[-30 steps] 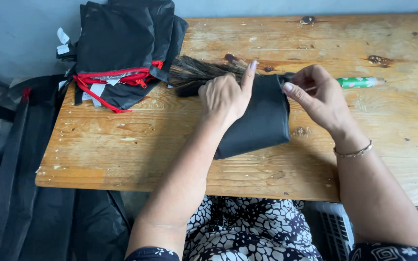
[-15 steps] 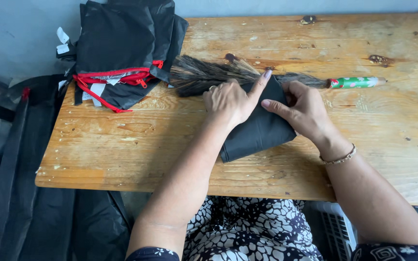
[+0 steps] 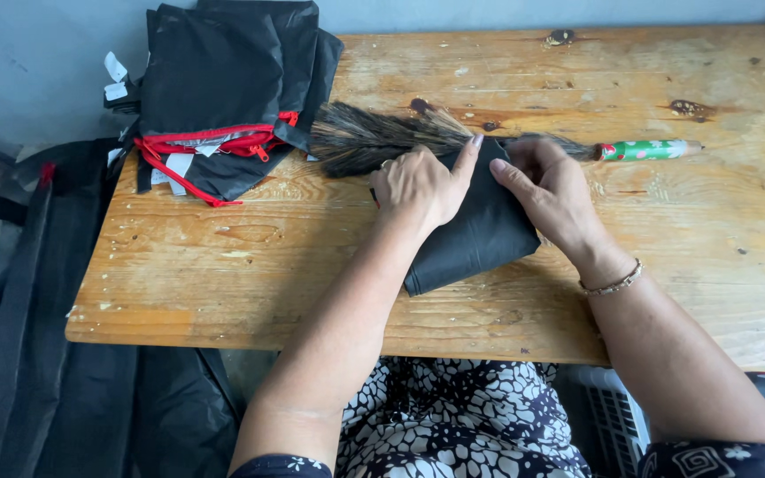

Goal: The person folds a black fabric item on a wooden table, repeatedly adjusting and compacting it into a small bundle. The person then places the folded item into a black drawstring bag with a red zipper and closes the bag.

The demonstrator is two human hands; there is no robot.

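A folded black fabric piece point(image 3: 480, 235) lies on the wooden table point(image 3: 223, 265) in front of me. My left hand point(image 3: 420, 184) rests on its upper left part, forefinger stretched along the top fold. My right hand point(image 3: 549, 190) presses the upper right part, fingers curled onto the cloth. Just behind both hands lies a feather duster point(image 3: 374, 137) with dark bristles and a green patterned handle point(image 3: 648, 150), partly hidden by my hands and the fabric.
A stack of black fabric bags with red trim and white tags point(image 3: 219, 97) sits at the table's back left corner. More black fabric point(image 3: 19, 319) hangs off to the left below the table edge. A grey wall runs behind.
My right hand has come down from pinching the fabric's upper edge to pressing flat on it. The fabric has shifted slightly and now covers more of the duster.
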